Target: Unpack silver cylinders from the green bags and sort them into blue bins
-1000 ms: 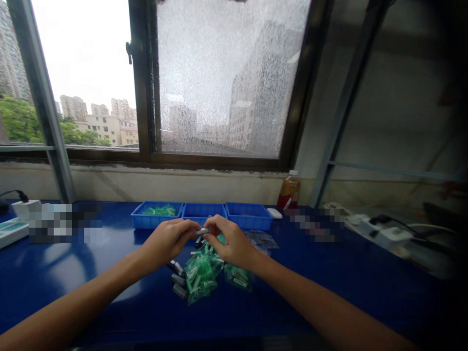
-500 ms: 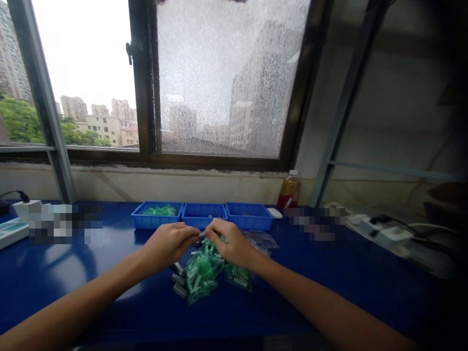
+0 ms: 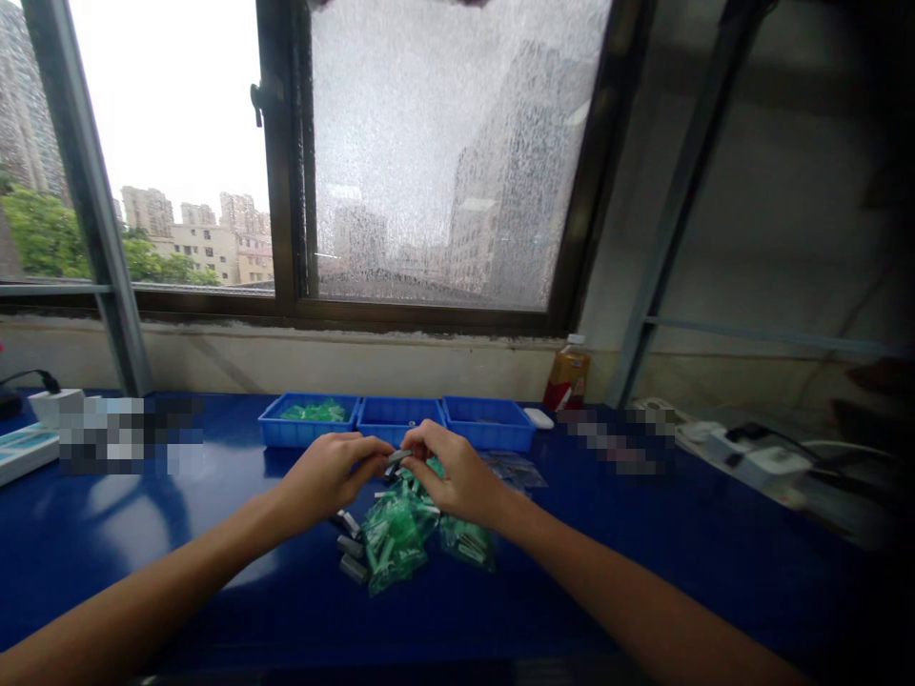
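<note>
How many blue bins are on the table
3, side by side along the back of the table: the left bin, the middle bin and the right bin. None looks hidden, though the hands partly cover the middle one.

No text is legible (the bottle label is too small).

and we're up at the wearer's head, one camera looking forward and down over the blue table! left hand and right hand sit mid-view at arm's reach, blue trays just beyond, the window farther back, filling much of the top.
</note>
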`<state>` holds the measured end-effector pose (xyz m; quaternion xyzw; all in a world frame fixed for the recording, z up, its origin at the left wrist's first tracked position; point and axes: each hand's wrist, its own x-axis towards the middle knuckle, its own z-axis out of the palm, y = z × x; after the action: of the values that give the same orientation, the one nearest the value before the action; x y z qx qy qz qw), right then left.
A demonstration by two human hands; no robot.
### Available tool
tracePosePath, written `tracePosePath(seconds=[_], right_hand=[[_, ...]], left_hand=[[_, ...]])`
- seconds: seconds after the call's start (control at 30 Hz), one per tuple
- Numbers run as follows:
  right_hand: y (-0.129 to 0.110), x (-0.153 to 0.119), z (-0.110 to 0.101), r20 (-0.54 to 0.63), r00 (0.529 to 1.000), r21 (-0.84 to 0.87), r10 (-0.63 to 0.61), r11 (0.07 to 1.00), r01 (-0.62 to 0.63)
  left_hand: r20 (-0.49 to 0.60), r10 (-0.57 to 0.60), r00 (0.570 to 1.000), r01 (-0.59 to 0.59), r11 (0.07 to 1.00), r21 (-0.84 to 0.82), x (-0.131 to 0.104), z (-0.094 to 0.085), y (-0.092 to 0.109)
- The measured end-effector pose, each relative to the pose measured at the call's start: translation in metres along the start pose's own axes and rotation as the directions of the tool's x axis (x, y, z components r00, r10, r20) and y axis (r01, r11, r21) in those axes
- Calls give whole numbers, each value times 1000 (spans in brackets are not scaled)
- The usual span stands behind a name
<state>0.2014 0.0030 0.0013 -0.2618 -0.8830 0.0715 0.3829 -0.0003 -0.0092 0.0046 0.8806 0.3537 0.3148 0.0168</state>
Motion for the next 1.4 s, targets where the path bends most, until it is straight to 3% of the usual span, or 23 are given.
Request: tracePosePath(seconds=[0.4, 0.6, 0.87, 1.13, 1.27, 1.4], right_hand=[[3, 2, 1, 66, 996, -1, 65, 998, -65], [2, 1, 1, 50, 992, 48, 118, 991, -121], [-2, -1, 1, 0, 1000, 92, 22, 996, -22], [5, 2, 2, 19, 997, 48, 76, 996, -77], [21, 6, -1, -125, 982, -31, 139, 989, -144], [48, 7, -4, -255, 959, -193, 124, 965, -176]], left_hand=[[10, 52, 999, -52, 989, 140, -2, 3, 0], [6, -37, 999, 37, 997, -71, 1, 0, 6], [62, -145, 987, 156, 948, -276, 5, -8, 12], [133, -39, 990, 53, 993, -105, 2, 0, 2], [144, 13, 989, -23, 997, 68, 0, 2, 2], [184, 23, 983, -44, 993, 113, -2, 4, 1]])
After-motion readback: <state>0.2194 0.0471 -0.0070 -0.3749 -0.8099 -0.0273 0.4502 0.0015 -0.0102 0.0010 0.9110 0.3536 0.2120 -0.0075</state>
